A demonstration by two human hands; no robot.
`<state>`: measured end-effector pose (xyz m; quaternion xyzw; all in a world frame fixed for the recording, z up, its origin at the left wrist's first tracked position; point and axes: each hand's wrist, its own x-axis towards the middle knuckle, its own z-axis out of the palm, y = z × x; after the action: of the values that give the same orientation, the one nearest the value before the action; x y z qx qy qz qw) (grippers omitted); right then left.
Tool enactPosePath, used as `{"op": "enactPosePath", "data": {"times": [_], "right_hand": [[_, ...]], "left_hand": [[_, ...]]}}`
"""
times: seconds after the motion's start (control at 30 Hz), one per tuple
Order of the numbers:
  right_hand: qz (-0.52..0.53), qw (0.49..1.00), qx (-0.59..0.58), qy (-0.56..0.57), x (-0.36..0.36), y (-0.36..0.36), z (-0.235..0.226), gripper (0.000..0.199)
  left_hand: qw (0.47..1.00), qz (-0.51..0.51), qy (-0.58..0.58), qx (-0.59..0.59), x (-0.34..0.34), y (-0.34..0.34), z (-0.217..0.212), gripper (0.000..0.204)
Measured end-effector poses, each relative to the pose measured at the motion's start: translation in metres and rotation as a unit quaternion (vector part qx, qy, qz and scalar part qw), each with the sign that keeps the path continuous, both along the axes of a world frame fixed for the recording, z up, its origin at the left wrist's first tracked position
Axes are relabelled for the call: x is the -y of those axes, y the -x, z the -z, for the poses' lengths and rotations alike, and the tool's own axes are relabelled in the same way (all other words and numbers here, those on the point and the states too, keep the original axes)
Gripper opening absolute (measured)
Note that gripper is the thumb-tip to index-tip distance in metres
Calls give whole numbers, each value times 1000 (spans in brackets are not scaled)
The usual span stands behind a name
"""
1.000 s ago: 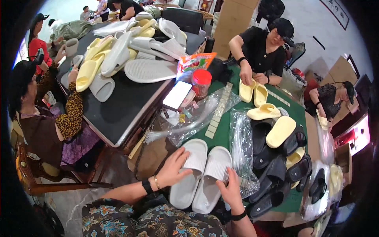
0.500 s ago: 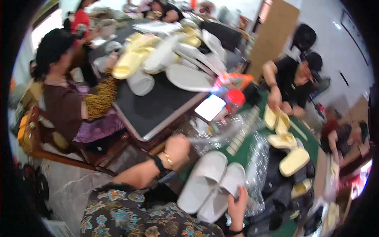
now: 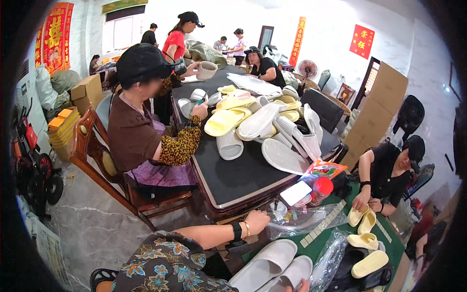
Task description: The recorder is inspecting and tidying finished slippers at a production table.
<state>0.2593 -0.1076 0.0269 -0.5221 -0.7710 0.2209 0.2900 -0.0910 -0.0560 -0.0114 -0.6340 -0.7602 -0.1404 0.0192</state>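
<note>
A pair of light grey slippers (image 3: pixel 268 261) lies before me on the green-topped table, cut off by the lower edge. My left hand (image 3: pixel 256 222) is closed with curled fingers, just beyond the slippers beside crumpled clear plastic bags (image 3: pixel 296 220); whatever it may hold is hidden. My right hand (image 3: pixel 303 286) shows only fingertips at the lower edge, apart from one another, next to the right slipper of the pair. Farther right, a co-worker's hands touch pale yellow slippers (image 3: pixel 357 216), with more yellow slippers (image 3: pixel 369 263) nearer me.
A dark table (image 3: pixel 233 180) bears a heap of grey and yellow slippers (image 3: pixel 258 121). On the green table (image 3: pixel 340 192) stand a red-lidded jar (image 3: pixel 321 189) and a white card-like rectangle (image 3: pixel 296 193). A seated co-worker (image 3: pixel 141 117) occupies a wooden chair (image 3: pixel 109 170) at left.
My view has tilted up and steadied, so the slippers and my hands sit lower in the picture. My right hand has mostly dropped out of sight; my left stays closed.
</note>
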Motion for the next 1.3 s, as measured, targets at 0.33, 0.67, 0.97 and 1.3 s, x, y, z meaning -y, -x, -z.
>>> {"op": "enactPosePath", "data": {"times": [0.33,0.67,0.97,1.3], "right_hand": [[-1,1000,13,25,3,-3,1,57],[-36,999,11,8,-2,-7,-2,54],[-13,998,-54,14,-1,12,-41,41],[-237,965,-115,-8,0,97,-48,34]], "left_hand": [[1000,3,-17,-5,11,3,-19,6],[999,2,-15,38,26,13,-45,8],[922,96,40,373,67,0,-84,26],[836,211,53,504,84,-73,-83,23]]}}
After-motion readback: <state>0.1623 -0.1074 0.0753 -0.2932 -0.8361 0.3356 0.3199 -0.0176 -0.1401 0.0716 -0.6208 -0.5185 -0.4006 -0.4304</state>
